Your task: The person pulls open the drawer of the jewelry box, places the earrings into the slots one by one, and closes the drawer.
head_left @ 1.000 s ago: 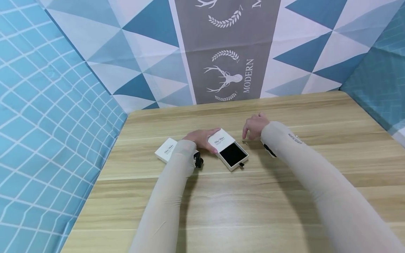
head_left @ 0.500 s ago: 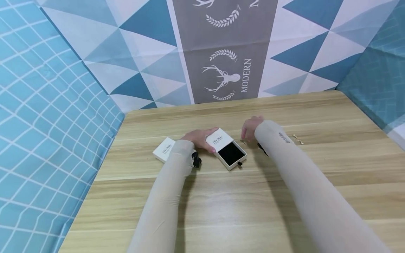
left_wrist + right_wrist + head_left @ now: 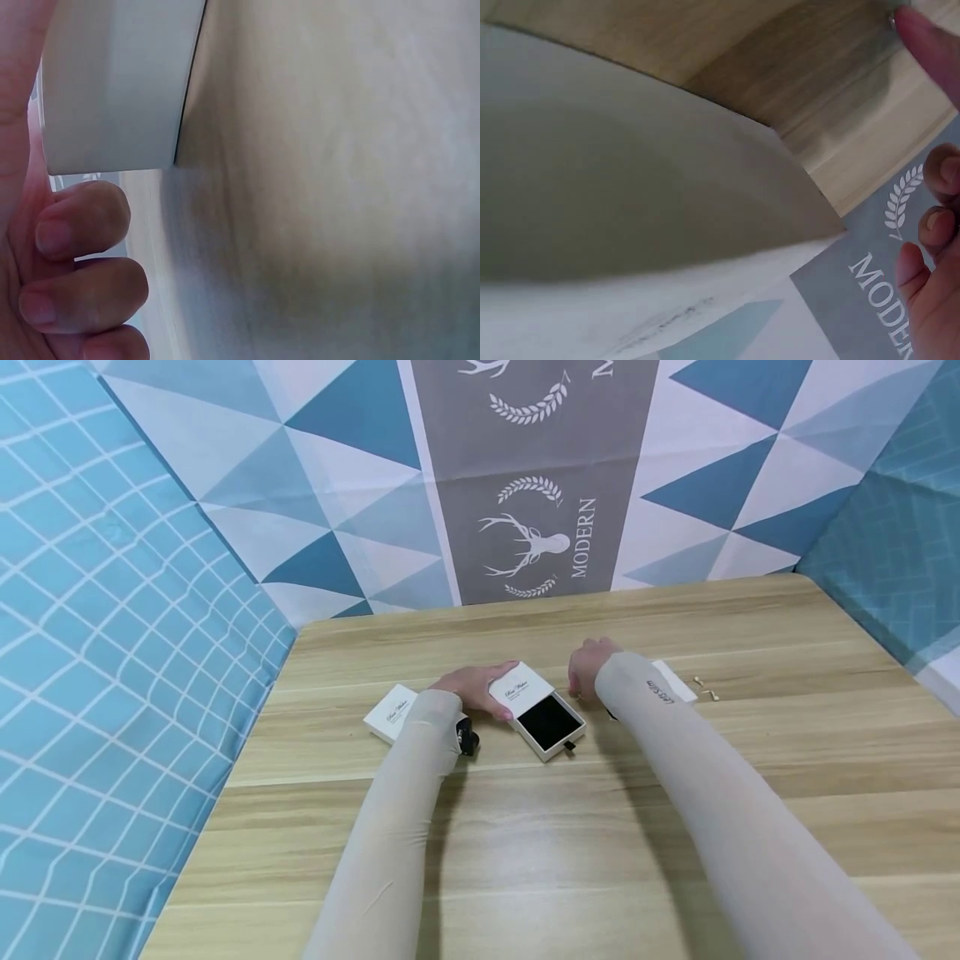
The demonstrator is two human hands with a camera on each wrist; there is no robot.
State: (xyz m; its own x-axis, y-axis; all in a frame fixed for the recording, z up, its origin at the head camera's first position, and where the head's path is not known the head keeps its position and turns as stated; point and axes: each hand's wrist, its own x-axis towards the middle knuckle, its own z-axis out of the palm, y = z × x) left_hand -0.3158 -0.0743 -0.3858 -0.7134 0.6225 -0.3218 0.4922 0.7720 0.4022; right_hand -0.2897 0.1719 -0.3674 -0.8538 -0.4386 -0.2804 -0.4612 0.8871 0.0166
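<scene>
My left hand (image 3: 474, 687) grips a white lettered jewellery box (image 3: 519, 688) on the wooden table. Its drawer (image 3: 551, 723) is pulled partway out, showing a black lining and a black ribbon tab. Curled fingers (image 3: 82, 296) show below the box's side in the left wrist view. Just right of the box, my right hand (image 3: 587, 665) reaches down to the tabletop, where a small shiny piece (image 3: 892, 19) shows at one fingertip. Whether it is pinched or only touched is unclear. The remaining right fingers (image 3: 939, 221) are curled.
A second white box (image 3: 390, 712) lies left, partly behind the left forearm. Another white box (image 3: 672, 682) shows beyond the right forearm, with small gold-coloured pieces (image 3: 705, 691) beside it. A patterned wall cloth (image 3: 532, 527) borders the table's (image 3: 525, 860) far edge.
My right hand has moved left and down over the small pieces by the open box. The box beyond the right forearm has come into sight. The left hand keeps its grip.
</scene>
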